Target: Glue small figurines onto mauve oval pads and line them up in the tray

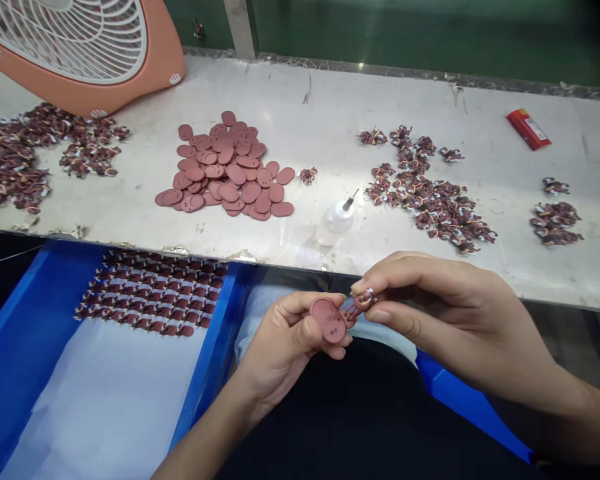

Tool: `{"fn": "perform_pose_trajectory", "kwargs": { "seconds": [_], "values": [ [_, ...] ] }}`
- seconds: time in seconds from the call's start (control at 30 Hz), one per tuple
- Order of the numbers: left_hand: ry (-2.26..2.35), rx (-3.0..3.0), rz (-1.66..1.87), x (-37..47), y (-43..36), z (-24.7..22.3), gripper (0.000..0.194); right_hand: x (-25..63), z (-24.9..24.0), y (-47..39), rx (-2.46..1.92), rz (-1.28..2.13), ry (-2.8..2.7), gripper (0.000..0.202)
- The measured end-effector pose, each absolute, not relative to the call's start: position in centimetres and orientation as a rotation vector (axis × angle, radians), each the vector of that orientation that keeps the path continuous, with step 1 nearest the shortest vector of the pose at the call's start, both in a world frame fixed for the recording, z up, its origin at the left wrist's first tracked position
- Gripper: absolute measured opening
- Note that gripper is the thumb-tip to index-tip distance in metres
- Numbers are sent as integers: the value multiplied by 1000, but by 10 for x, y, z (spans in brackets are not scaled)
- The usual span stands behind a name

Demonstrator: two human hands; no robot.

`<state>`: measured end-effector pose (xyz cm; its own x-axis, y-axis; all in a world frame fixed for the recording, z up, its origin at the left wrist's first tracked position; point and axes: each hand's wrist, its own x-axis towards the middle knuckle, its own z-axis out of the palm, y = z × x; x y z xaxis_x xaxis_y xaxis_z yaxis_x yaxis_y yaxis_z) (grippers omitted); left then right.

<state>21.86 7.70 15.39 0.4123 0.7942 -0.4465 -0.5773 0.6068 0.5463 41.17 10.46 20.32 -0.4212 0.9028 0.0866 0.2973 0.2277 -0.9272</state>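
Note:
Between the thumb and fingers of my left hand (293, 340) is a reddish-brown oval base (327, 320) with small holes in it. A second base seems to lie behind it, mostly hidden. My right hand (450, 320) pinches a small brown horse-like figurine (363, 302) with white and yellow details. The figurine's lower end is right beside the base's edge; whether they touch I cannot tell. Above my hands, on the bench, stand a squeeze bottle (334, 223) with a needle tip and a heap of oval bases (235, 170).
Loose figurines lie on the bench (325, 100) in a right-hand heap (430, 193) and a left-hand heap (15, 157). An orange fan (160, 47) stands back left, a red box (529, 129) back right. Below left, a blue bin (20, 373) holds rows of figurines on bases (155, 293).

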Motion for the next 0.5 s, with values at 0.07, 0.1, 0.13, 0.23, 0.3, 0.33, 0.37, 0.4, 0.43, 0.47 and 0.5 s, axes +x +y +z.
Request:
{"fn": "perform_pose_trajectory", "kwargs": {
  "seconds": [0.07, 0.1, 0.13, 0.23, 0.3, 0.33, 0.37, 0.4, 0.43, 0.47, 0.5],
  "values": [
    [732, 339, 894, 218, 77, 154, 41, 412, 204, 104, -1106, 1213, -1837, 9],
    [732, 346, 897, 218, 77, 155, 41, 412, 204, 104, -1111, 1220, -1831, 8],
    [731, 356, 898, 218, 77, 154, 41, 412, 205, 103, -1116, 1227, -1828, 8],
    [724, 411, 901, 217, 77, 154, 42, 413, 206, 103, -1115, 1214, -1852, 8],
    [724, 443, 901, 217, 77, 153, 42, 413, 207, 103, -1105, 1188, -1877, 8],
    [725, 454, 900, 216, 77, 153, 42, 413, 208, 104, -1104, 1174, -1887, 8],
    [728, 463, 898, 216, 76, 153, 41, 413, 209, 104, -1101, 1159, -1897, 9],
    [730, 470, 898, 216, 76, 153, 41, 413, 209, 104, -1099, 1149, -1907, 9],
    [734, 475, 898, 215, 76, 153, 40, 412, 210, 105, -1094, 1139, -1918, 9],
    [739, 477, 897, 215, 76, 153, 39, 412, 211, 105, -1091, 1133, -1932, 8],
    [747, 476, 895, 215, 75, 153, 38, 411, 212, 105, -1091, 1129, -1944, 8]
  ]
}}
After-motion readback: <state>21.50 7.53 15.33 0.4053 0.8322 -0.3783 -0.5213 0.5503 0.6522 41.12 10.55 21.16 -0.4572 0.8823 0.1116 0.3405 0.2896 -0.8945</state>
